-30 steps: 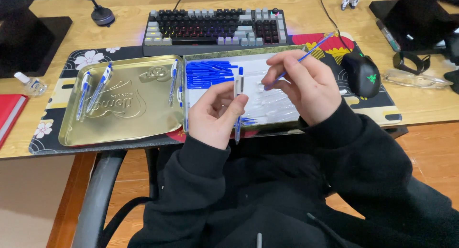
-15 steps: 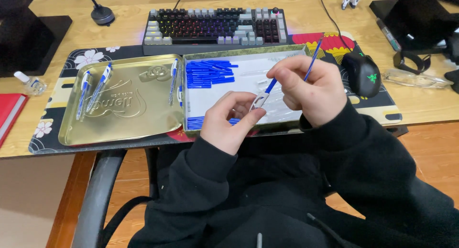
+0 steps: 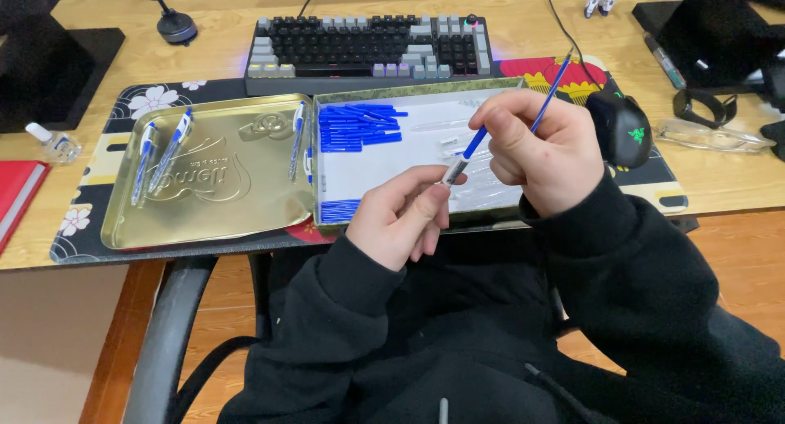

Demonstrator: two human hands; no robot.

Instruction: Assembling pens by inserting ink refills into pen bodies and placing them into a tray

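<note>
Two hands meet over the open tin right now, and it's a threading job. The right hand (image 3: 544, 150) has a thin blue refill (image 3: 546, 97) pinched between thumb and first fingers, the rod slanting from about one o'clock down to seven o'clock. The left hand (image 3: 402, 219) sits just below, at seven o'clock from the right, holding a short clear pen barrel (image 3: 455, 170) at its fingertips.

Judging from this, the refill's lower end is going into the barrel's mouth, though whether it is already inside I cannot tell. To do this well: keep the barrel steady and in line with the slant, feed slowly, and grip the refill low so it doesn't bow.

Fingers now. On the right, thumb and forefinger are closed on the refill, the other fingers curled loosely beneath. On the left, thumb and fingertips are nearly shut around the barrel, palm turned up and inward.

Around them: the white-lined tin tray (image 3: 384, 166) lies directly under the hands, with a heap of blue caps (image 3: 356, 125) at ten o'clock from the left hand and clear parts (image 3: 458, 138) scattered just beside the barrel. At nine o'clock, the gold lid (image 3: 221, 215) carries several finished pens (image 3: 176, 142). A keyboard (image 3: 368, 48) lies at twelve, a black mouse (image 3: 620, 128) at three.
</note>
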